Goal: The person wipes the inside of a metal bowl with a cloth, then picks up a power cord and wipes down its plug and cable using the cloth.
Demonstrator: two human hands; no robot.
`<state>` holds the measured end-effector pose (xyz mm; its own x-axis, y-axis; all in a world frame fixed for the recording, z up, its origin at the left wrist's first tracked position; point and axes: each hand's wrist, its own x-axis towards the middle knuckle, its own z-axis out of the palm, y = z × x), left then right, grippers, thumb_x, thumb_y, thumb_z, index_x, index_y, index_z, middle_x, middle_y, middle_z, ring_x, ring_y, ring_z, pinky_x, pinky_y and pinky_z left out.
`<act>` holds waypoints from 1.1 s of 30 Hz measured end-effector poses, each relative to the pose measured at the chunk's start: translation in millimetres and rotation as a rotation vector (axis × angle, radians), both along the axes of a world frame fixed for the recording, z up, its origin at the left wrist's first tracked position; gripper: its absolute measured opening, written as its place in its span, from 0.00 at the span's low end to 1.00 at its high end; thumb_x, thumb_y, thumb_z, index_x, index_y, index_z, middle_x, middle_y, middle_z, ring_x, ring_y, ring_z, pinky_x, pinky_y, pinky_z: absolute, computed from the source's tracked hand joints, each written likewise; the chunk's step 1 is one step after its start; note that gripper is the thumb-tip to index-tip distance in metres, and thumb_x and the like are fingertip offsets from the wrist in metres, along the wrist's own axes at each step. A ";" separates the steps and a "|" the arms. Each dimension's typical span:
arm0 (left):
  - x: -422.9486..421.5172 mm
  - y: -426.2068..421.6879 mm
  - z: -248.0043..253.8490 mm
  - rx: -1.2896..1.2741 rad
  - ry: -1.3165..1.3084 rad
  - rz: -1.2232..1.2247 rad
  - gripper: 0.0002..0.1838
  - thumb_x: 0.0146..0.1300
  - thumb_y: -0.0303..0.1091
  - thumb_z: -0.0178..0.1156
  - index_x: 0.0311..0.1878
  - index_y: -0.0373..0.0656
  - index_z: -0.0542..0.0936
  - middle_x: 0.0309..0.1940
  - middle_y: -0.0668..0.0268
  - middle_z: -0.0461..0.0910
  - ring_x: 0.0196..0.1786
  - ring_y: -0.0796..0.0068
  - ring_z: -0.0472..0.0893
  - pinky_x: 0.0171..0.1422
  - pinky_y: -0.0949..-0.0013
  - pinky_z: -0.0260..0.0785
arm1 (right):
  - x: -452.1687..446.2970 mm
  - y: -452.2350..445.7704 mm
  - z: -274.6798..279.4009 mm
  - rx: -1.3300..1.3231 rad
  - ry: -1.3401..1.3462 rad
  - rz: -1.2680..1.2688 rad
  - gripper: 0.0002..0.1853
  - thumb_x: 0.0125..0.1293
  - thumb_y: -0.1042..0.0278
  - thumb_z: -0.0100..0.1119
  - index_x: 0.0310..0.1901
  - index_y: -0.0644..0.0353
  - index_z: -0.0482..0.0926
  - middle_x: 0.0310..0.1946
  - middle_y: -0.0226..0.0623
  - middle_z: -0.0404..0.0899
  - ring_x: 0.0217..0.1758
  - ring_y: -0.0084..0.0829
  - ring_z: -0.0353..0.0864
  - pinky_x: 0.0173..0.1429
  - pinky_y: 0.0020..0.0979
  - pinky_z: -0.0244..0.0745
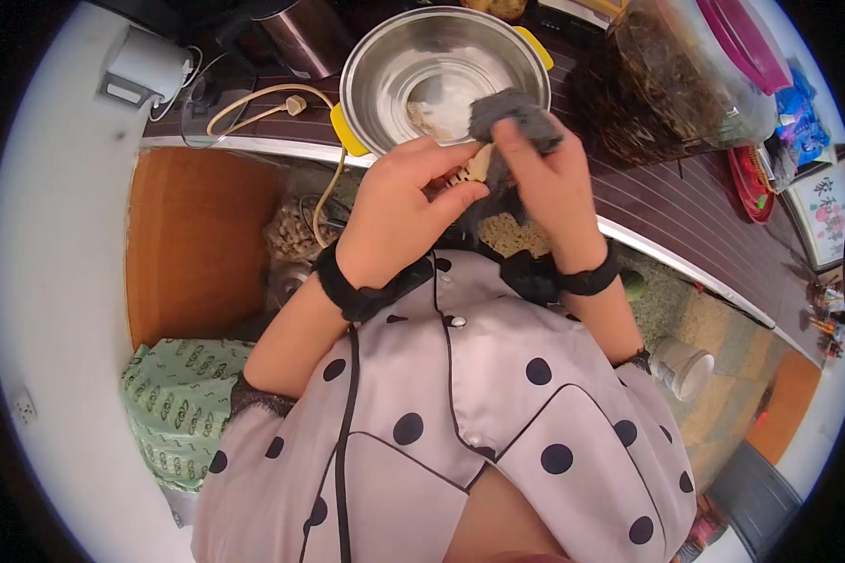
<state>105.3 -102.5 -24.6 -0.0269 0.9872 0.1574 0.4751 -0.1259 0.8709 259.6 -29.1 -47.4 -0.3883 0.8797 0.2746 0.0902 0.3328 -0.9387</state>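
A dark striped counter [671,220] ran across the upper part of the view, and before its pale front edge a small cream-coloured piece [480,165] with a dark-notched side sat in the fingertips of the left hand [394,202], pinched between thumb and forefinger. Just beside it the right hand [559,188] gripped a dark grey cloth [514,120], its thumb pressed on top. Behind the hands stood a steel basin [349,89] with yellow handles; the cloth and fingers hid part of its near rim, and a little pale matter, too unclear to name, lay inside. To the basin's left were a plug on a cream cable [296,104] and a steel kettle [300,38]; to its right, a large clear container [634,94] of dark stuff with a pink lid [746,47]. Below the counter edge, tan crumbly material [512,235] showed between the wrists, and a white bucket [683,369] stood farther right. Both forearms reached forward from the body, wrists in black cuffs, the hands drawn close together.
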 end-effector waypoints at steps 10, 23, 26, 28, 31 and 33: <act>-6.1 -2.2 2.2 0.011 0.015 0.008 0.19 0.52 0.31 0.67 0.49 0.40 0.81 0.26 0.58 0.75 0.27 0.68 0.75 0.35 0.68 0.68 | 26.7 -6.2 1.7 0.140 0.074 0.157 0.21 0.63 0.57 0.62 0.49 0.66 0.76 0.44 0.41 0.73 0.42 0.32 0.75 0.46 0.27 0.72; 2.5 -2.0 4.2 0.122 0.362 -0.027 0.11 0.50 0.30 0.64 0.38 0.38 0.79 0.28 0.56 0.73 0.35 0.52 0.75 0.38 0.56 0.68 | -1.0 -4.9 -4.6 0.281 -0.264 -0.051 0.13 0.58 0.67 0.63 0.37 0.66 0.73 0.33 0.43 0.70 0.34 0.41 0.74 0.35 0.33 0.70; 0.3 -3.8 3.0 0.093 0.315 -0.011 0.13 0.51 0.30 0.64 0.41 0.38 0.80 0.28 0.56 0.74 0.34 0.53 0.75 0.38 0.58 0.68 | -1.1 -0.8 -13.3 0.052 -0.167 -0.103 0.13 0.63 0.62 0.61 0.36 0.66 0.74 0.27 0.39 0.73 0.29 0.34 0.75 0.32 0.31 0.69; -7.8 -2.0 2.1 0.130 0.303 -0.006 0.13 0.52 0.30 0.64 0.42 0.38 0.80 0.29 0.56 0.76 0.34 0.55 0.76 0.38 0.60 0.69 | 4.6 2.7 -1.9 -0.388 0.119 -0.119 0.15 0.68 0.56 0.56 0.38 0.62 0.77 0.25 0.29 0.78 0.26 0.18 0.74 0.29 0.25 0.69; -25.7 -6.7 7.9 -0.088 -0.096 0.129 0.16 0.63 0.30 0.60 0.54 0.37 0.75 0.37 0.65 0.82 0.30 0.86 0.74 0.32 0.80 0.66 | 31.3 20.5 -9.6 -0.427 0.395 -0.190 0.15 0.71 0.55 0.52 0.42 0.60 0.78 0.29 0.24 0.79 0.27 0.15 0.73 0.31 0.21 0.70; -32.0 -7.0 12.7 -0.056 -0.262 0.144 0.17 0.65 0.30 0.58 0.56 0.37 0.73 0.37 0.64 0.82 0.30 0.85 0.74 0.32 0.81 0.66 | 40.0 13.7 -6.0 -0.390 0.474 -0.189 0.14 0.73 0.58 0.48 0.43 0.59 0.78 0.32 0.24 0.79 0.30 0.15 0.73 0.34 0.21 0.69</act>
<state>73.3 -109.6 -11.9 -0.2002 0.9771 0.0724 0.2430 -0.0221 0.9698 299.7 -15.4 -53.5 -0.1314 0.9910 0.0244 -0.3406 -0.0220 -0.9399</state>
